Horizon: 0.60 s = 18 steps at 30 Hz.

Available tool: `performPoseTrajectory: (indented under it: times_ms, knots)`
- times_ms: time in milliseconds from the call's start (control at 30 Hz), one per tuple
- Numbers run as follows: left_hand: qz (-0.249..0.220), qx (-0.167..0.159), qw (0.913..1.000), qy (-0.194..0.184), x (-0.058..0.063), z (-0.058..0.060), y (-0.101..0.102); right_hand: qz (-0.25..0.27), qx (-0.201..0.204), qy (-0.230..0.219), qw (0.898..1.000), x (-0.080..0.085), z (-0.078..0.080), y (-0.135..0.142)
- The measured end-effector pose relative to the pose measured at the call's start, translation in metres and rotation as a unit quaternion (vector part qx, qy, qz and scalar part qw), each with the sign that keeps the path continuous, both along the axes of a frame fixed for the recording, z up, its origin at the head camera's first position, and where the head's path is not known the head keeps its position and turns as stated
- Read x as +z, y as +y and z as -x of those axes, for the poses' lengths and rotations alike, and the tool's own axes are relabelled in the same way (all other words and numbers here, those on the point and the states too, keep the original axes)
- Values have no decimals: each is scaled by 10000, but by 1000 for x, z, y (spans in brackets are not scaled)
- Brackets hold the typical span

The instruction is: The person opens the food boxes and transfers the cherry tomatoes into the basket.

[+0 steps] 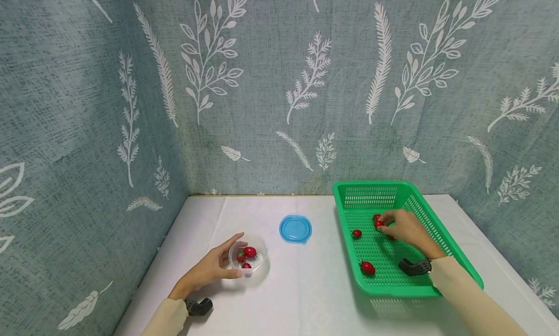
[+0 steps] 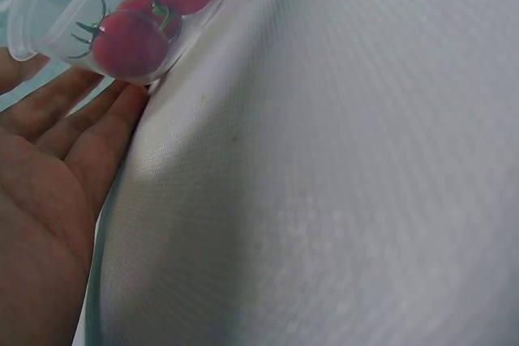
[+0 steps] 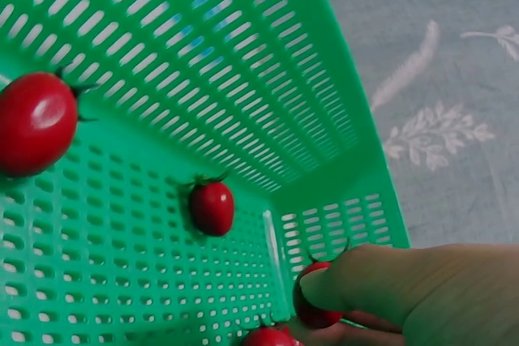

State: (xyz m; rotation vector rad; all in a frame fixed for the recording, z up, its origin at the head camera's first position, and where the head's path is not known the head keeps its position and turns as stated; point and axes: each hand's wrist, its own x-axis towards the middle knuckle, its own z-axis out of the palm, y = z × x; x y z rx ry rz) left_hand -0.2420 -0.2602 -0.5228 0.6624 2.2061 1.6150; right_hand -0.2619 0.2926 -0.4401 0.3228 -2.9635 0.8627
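Note:
At the left, a clear plastic tub (image 1: 261, 246) holds 3 red cherry tomatoes (image 2: 131, 44) with green stems. My left hand (image 1: 214, 265) holds the tub from its left side, thumb at the near side and fingers at the far side. Over at the right, my right hand (image 1: 406, 228) reaches into a green basket (image 1: 359, 291). Between thumb and fingers it pinches a cherry tomato (image 3: 312, 313), partly covered by the thumb. More tomatoes lie on the basket floor, including a small one (image 1: 356, 234) and a larger one (image 1: 368, 268).
A blue lid (image 1: 295, 229) lies flat on the white table (image 1: 279, 297) between the tub and the basket. Patterned grey-green cloth (image 1: 262, 84) hangs behind the table and along both sides. The basket has raised slotted walls.

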Motion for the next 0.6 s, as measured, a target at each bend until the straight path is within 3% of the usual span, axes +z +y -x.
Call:
performPoseTrajectory:
  times_ms: [333,600]
  knots:
    - [-106,-65,9999,-99,-2,0,-1,-473,-93,-231,9986,-4,-1,3]
    - [66,45,10000,-9,-2,1,-1,-694,-217,-413,9965,-2,-1,3]
